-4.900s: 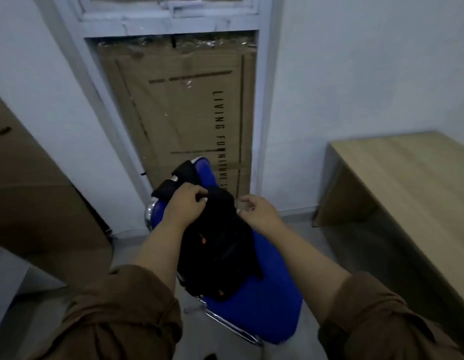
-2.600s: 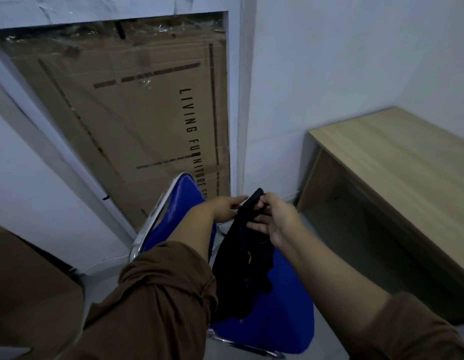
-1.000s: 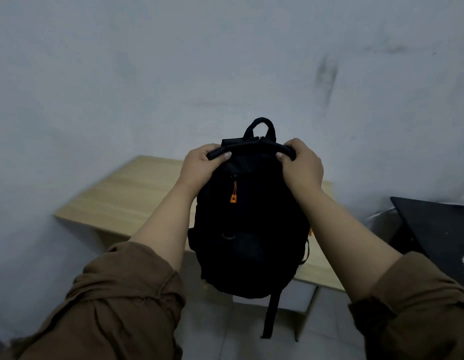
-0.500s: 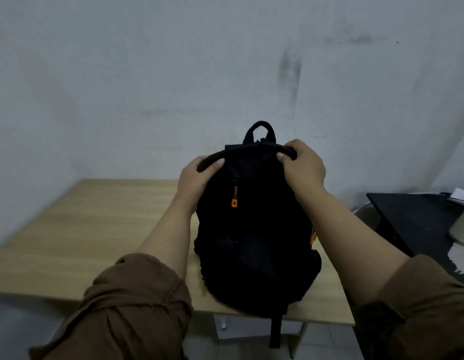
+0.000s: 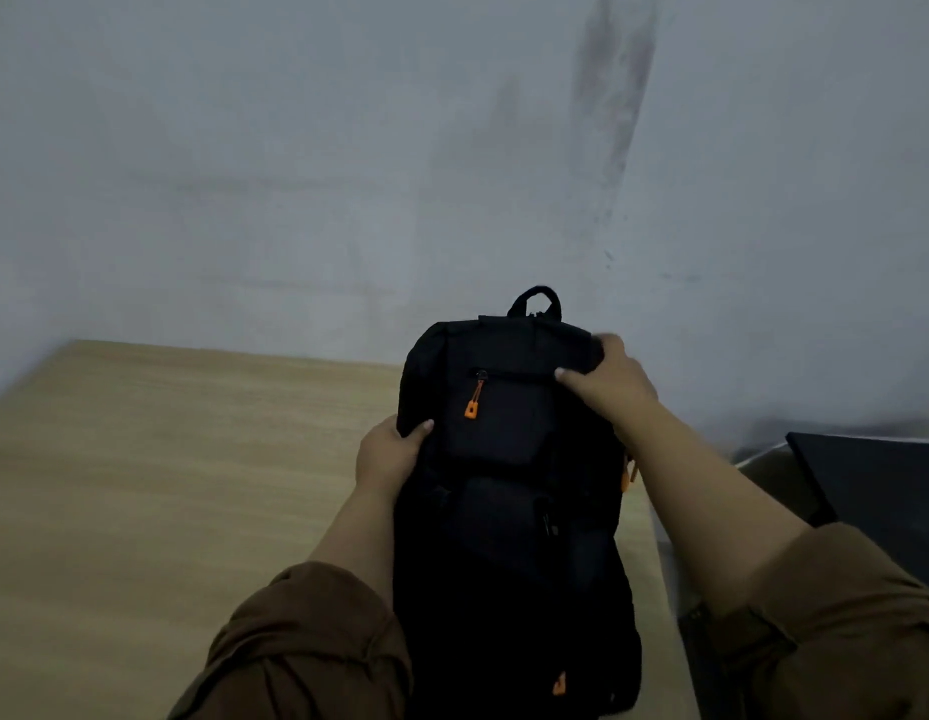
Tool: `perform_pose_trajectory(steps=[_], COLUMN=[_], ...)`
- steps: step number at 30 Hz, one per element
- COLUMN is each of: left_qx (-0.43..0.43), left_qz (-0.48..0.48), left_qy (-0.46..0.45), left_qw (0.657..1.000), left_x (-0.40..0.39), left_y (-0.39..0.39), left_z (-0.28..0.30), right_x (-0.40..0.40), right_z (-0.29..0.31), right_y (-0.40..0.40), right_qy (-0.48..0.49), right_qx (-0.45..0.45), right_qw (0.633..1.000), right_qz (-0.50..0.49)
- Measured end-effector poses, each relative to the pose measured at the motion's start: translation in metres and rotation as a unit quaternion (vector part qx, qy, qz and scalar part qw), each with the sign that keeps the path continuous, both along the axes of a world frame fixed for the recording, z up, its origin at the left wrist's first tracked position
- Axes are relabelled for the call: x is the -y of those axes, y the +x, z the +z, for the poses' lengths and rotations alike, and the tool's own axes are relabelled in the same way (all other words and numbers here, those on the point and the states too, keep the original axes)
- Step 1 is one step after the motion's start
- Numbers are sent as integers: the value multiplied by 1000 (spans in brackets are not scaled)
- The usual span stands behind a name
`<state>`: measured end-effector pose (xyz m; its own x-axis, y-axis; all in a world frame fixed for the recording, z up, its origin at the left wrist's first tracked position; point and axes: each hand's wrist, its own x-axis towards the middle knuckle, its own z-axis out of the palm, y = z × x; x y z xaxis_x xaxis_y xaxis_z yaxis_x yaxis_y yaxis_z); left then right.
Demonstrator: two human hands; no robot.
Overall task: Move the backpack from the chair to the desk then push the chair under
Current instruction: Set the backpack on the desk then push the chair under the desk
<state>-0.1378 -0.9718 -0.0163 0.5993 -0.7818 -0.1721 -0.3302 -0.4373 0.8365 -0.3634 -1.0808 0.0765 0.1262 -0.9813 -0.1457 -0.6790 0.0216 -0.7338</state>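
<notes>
The fingers of the left hand [image 5: 387, 452] close on the left edge of the black backpack [image 5: 509, 491], and the right hand [image 5: 610, 384] grips its top right corner. The backpack lies over the right part of the wooden desk [image 5: 166, 485], beside the grey wall [image 5: 296, 174].

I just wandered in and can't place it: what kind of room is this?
Probably a plain office or study room. There is a wooden desk against a bare, scuffed wall, and a black backpack being set on it.
</notes>
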Motion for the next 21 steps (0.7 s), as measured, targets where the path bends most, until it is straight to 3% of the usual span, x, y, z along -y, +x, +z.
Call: perform_pose_trajectory(steps=[3, 7, 12, 16, 21], left_qx=[20, 36, 51, 22, -30], left_qz=[-1, -66, -55, -22, -20], left_qy=[64, 157, 187, 146, 104], left_qw=[998, 985, 980, 989, 994], left_x=[40, 72, 87, 95, 101], left_y=[-2, -4, -5, -4, -4], left_z=[-18, -40, -57, -56, -44], right_x=[24, 42, 58, 76, 85], right_z=[-37, -87, -130, -134, -134], right_y=[-16, -27, -25, -23, -22], right_qy=[97, 185, 148, 111, 73], right_qx=[0, 95, 66, 80, 37], right_qw=[995, 978, 987, 988, 995], right_qz=[2, -5, -23, -76, -55])
